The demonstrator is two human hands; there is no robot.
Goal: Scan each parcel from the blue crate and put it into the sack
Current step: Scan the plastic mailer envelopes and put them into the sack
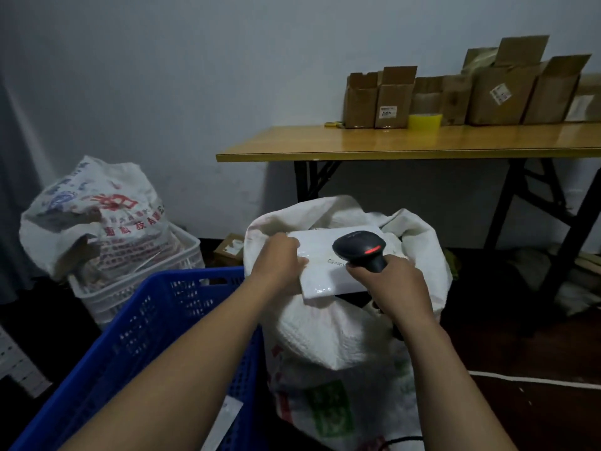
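Head view: I'm seeing the left hand [281,258] gripping the parcel [328,265] by its left edge, holding it flat over the sack [325,336] mouth, beside the crate [162,304]. The right hand [387,281] is wrapping the scanner [359,249] handle, with the scanner head hovering over the parcel. I'm judging the mailer light, glossy and slippery, so edge pinching is looking safest.

No words here can be read for sure. The left sack [97,216] has big red signs and a round blue mark, all blurry. The white parcel [328,271] has a tiny mark and small print. Two boxes [390,99] on the tabletop [390,141] have white labels [388,111], too small to read. The front sack [325,336] has creased green and red print.
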